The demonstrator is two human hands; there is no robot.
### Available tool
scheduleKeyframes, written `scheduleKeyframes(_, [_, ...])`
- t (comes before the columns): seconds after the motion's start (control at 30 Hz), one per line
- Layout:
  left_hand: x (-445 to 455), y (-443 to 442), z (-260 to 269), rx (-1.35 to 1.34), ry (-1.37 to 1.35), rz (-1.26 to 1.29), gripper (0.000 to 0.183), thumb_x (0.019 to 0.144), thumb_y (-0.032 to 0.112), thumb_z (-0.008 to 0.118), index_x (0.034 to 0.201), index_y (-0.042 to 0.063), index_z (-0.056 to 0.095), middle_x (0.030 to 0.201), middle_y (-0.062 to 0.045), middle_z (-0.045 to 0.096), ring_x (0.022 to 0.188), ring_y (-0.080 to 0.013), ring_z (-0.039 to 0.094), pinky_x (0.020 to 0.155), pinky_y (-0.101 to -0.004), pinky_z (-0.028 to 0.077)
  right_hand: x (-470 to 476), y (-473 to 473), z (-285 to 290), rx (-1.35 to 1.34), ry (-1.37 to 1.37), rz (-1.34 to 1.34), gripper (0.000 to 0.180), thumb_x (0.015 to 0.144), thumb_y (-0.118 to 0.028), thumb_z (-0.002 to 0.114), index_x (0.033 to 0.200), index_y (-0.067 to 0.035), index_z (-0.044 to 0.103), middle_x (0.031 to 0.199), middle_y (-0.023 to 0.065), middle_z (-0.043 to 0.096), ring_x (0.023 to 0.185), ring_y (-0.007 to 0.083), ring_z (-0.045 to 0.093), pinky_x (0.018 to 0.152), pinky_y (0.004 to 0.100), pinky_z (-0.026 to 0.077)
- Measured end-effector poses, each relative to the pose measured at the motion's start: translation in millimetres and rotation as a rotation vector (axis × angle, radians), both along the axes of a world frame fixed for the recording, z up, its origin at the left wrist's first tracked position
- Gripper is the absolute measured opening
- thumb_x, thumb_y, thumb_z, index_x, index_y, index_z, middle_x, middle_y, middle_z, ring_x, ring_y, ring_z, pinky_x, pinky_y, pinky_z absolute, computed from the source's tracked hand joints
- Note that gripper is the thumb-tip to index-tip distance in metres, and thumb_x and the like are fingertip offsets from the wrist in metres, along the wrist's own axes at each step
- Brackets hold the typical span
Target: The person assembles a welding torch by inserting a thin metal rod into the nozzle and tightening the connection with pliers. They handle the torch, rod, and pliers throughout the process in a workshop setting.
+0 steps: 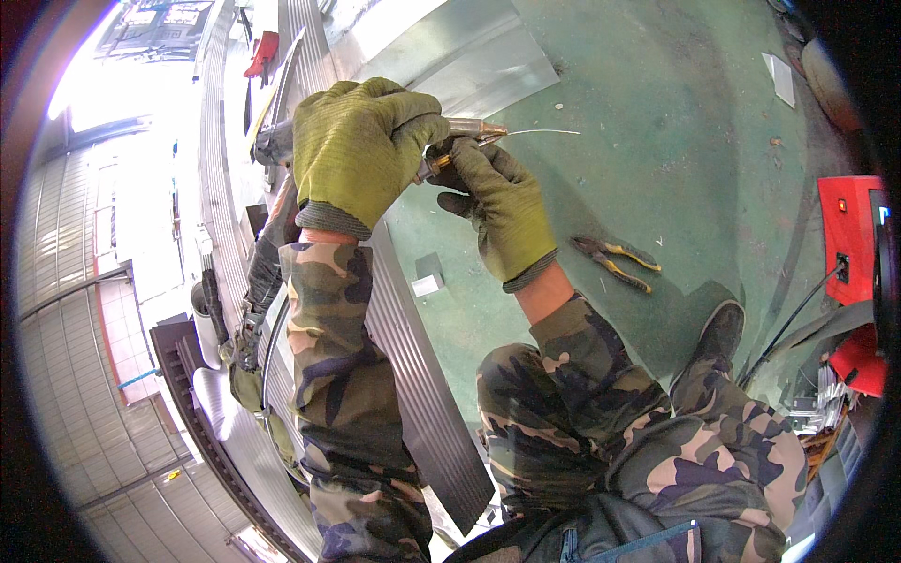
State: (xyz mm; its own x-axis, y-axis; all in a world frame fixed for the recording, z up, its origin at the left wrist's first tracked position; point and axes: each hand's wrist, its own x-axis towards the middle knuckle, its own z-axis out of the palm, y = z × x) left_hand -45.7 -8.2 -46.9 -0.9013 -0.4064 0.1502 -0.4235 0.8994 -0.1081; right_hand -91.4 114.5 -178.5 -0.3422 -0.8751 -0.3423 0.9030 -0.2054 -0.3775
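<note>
My left hand [366, 155], in a yellow-green knit work glove, wraps around a welding torch. The torch's copper-coloured nozzle [482, 129] points right, and a thin bright wire [545, 131] sticks out past its tip. Just beneath the nozzle, my right hand [503, 204], gloved alike, has thumb and fingers on a small brass fitting [440, 163]; the fingers hide part of it. Left of my left hand the dark rear body of the torch [273, 144] shows, with a black-wrapped cable [267, 264] running down from it.
Pliers with yellow-and-black handles [612, 262] lie on the green floor [654, 162]. A ribbed metal panel [429, 366] runs beneath my left arm. Sheet metal [486, 56] lies ahead. At right stands a red machine [848, 239] with a cable plugged in. A small white block [426, 285] sits nearby.
</note>
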Motion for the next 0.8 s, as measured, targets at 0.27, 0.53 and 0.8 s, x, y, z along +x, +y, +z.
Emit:
scheduleKeyframes(0.27, [-3, 3, 7, 0.026, -0.052, 0.017, 0.020, 0.090, 0.030, 0.078, 0.102, 0.016, 0.086, 0.101, -0.008, 0.080, 0.097, -0.0310, 0.073, 0.088, -0.0428, 0.057, -5, 0, 3, 0.000, 0.122, 0.038, 0.027, 0.106, -0.034, 0.073, 0.117, -0.010, 0.076, 0.108, 0.0020, 0.078, 0.098, 0.0135, 0.074, 0.081, 0.0297, 0.059])
scheduleKeyframes(0.53, [-1, 6, 2, 0.042, -0.042, 0.039, 0.018, 0.088, 0.027, 0.079, 0.102, 0.017, 0.086, 0.100, -0.006, 0.079, 0.096, -0.0285, 0.073, 0.088, -0.0416, 0.056, -3, -1, 1, -0.005, 0.115, 0.029, 0.031, 0.102, -0.038, 0.075, 0.106, -0.007, 0.077, 0.097, 0.0014, 0.076, 0.089, 0.0090, 0.070, 0.076, 0.0270, 0.057])
scheduleKeyframes(0.8, [-6, 7, 7, 0.079, -0.046, 0.023, 0.018, 0.087, 0.026, 0.079, 0.099, 0.014, 0.086, 0.097, -0.008, 0.079, 0.092, -0.0305, 0.073, 0.086, -0.0430, 0.056, -6, 3, 6, 0.002, 0.139, -0.012, 0.029, 0.103, -0.033, 0.075, 0.100, -0.004, 0.077, 0.088, 0.0012, 0.074, 0.080, 0.0071, 0.065, 0.070, 0.0260, 0.054])
